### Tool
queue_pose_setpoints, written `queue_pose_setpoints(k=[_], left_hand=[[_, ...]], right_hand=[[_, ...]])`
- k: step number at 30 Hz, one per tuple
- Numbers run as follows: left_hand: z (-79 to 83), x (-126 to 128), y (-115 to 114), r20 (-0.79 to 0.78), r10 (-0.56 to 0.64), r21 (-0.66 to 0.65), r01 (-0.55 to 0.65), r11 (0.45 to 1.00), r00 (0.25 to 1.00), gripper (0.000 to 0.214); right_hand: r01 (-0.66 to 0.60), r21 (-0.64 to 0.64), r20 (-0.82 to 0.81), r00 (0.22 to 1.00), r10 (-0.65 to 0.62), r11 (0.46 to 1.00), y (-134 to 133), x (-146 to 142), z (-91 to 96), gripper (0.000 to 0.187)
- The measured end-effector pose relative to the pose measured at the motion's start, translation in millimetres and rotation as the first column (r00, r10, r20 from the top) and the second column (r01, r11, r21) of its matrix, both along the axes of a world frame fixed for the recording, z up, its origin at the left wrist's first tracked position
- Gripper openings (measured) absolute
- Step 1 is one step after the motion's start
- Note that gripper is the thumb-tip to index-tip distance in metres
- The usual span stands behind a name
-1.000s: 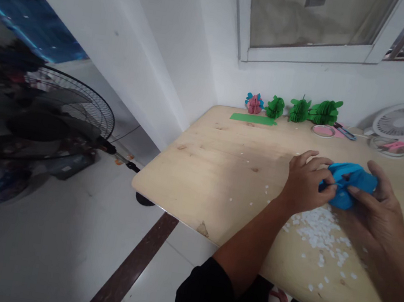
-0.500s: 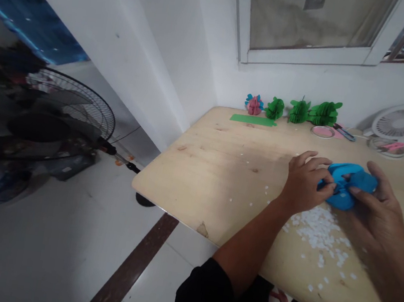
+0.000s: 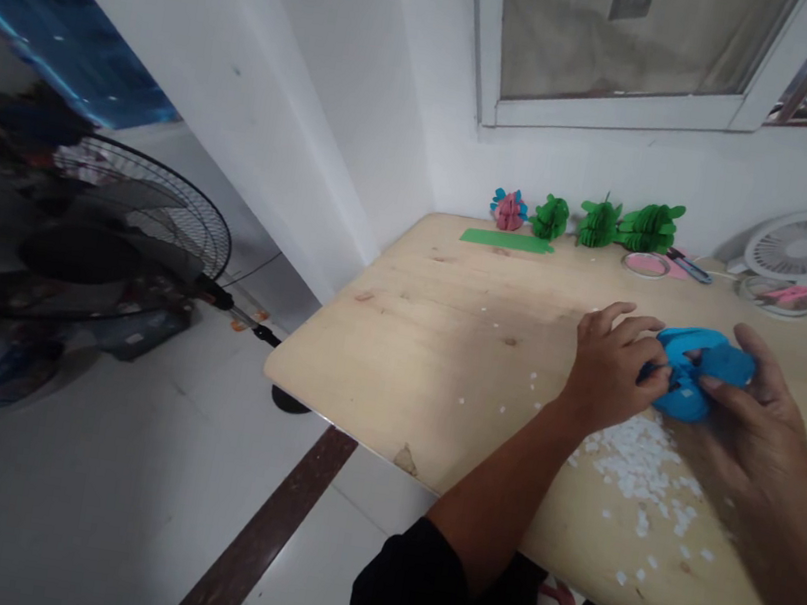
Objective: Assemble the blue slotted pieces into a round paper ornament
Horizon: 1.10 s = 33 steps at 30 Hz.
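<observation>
A bright blue paper craft (image 3: 688, 403), made of rounded layered pieces, is held above the right part of the wooden table (image 3: 383, 340). My left hand (image 3: 614, 364) pinches its left edge between thumb and fingers. From the right, my right hand (image 3: 760, 427) is closed around it, thumb in front and fingers behind. A small pale square shows on the blue surface. Below the hands lies a scattered pile of small white squares (image 3: 641, 464). The craft's far side and some fingertips are hidden.
Along the wall stand a pink-and-blue paper figure (image 3: 509, 212) and several green paper figures (image 3: 597, 223). A green strip (image 3: 508, 241), a tape roll (image 3: 645, 265), a cutter (image 3: 691, 267) and a small white fan (image 3: 802, 246) are nearby. A black floor fan (image 3: 131, 242) stands left.
Almost nothing differs. The view has shifted very slightly, and both hands keep their hold on the blue paper craft.
</observation>
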<state>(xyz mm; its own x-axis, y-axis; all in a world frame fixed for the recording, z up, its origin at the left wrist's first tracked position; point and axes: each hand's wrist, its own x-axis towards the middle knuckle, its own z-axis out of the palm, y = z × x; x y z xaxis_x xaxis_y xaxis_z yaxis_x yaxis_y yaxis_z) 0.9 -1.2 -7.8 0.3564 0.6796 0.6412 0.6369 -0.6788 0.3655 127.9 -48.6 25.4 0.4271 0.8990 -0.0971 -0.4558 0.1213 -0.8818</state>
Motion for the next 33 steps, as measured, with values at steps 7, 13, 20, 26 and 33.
queue_pose_setpoints(k=[7,13,20,26,33], left_hand=[[0.1,-0.5,0.0,-0.063,0.007,0.037,-0.005,0.999,0.998,0.013],[-1.1,0.4,-0.7,-0.019,0.012,0.039,-0.012,0.999,1.0,0.013],[-0.9,0.6,-2.3,0.036,-0.004,-0.003,0.005,1.0,0.999,0.015],[-1.8,-0.7,0.2,0.008,-0.065,-0.004,0.065,0.998,0.998,0.021],[-1.4,0.1,-0.5,-0.079,-0.051,0.034,0.054,0.998,0.996,0.02]], right_hand=[[-0.005,-0.003,0.002,1.0,0.005,1.0,0.2,0.1,0.0,0.078],[0.007,0.002,0.043,0.999,-0.007,1.0,0.9,0.7,-3.1,0.075],[0.017,-0.026,-0.008,1.0,-0.017,1.0,0.1,0.3,0.8,0.077],[0.014,-0.007,-0.014,1.0,-0.014,1.0,-0.3,-0.5,2.2,0.073],[0.035,-0.045,0.006,0.999,-0.034,0.998,1.1,0.3,-1.0,0.079]])
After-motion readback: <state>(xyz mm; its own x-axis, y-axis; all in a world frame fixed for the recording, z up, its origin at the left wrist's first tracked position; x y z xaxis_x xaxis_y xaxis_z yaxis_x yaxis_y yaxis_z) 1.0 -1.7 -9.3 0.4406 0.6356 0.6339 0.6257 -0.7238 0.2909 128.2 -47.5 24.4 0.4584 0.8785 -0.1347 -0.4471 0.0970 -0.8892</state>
